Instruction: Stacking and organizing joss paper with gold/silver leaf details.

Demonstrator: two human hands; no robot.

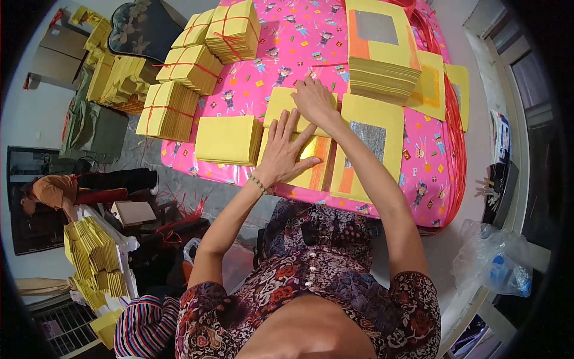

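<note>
My left hand (284, 148) lies flat with fingers spread on a yellow paper sheet that has a gold foil patch (309, 154) with an orange border. Just beyond it, my right hand (314, 103) presses on a folded-over yellow paper part (279, 105); its fingers are slightly bent, and nothing shows in its grip. To the left sits a neat stack of folded yellow paper (225, 139). On the right, under my forearm, lies a yellow sheet with a silver foil patch (369, 140). What lies directly beneath my palms is hidden.
A pink patterned cloth (287, 36) covers the table. Bundles of yellow paper tied with red string (167, 110) stand at the left, a tall yellow stack (382, 75) at the far right. Red strings (459, 161) hang over the right edge. A person (60, 191) bends over yellow bundles at left.
</note>
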